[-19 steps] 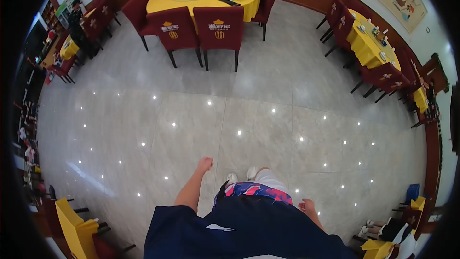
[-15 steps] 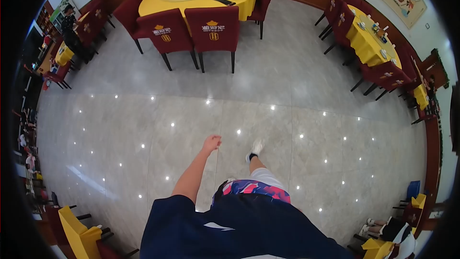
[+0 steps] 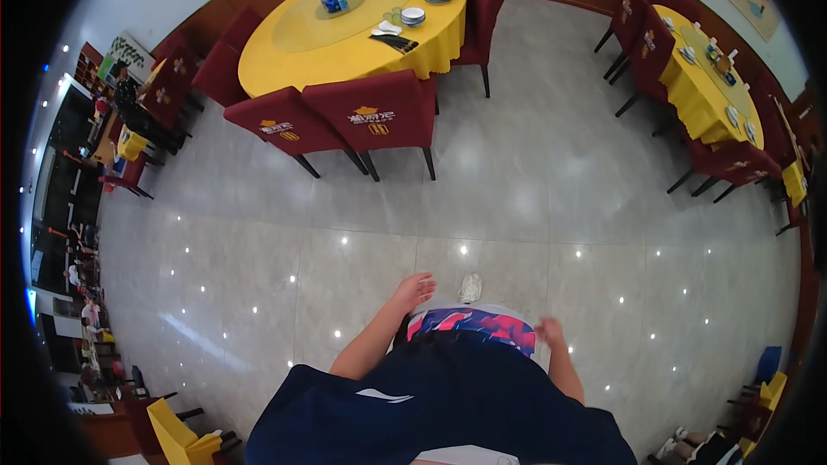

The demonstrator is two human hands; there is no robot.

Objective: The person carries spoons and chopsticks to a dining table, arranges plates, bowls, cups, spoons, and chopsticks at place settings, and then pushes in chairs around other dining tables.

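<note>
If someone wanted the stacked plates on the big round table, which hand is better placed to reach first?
Probably the left hand: it is farther forward, and the round table with the stacked plates stands ahead, toward the left. The right hand is farther back. Neither touches the table.

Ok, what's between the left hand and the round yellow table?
In the head view, from the left hand: tiled floor with light reflections, then a maroon chair at the round yellow table.

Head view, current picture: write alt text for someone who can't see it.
Open, empty left hand and blurred right hand above a glossy tiled restaurant floor. Ahead stands a round, yellow-clothed table holding stacked plates, with maroon chairs around it.
</note>
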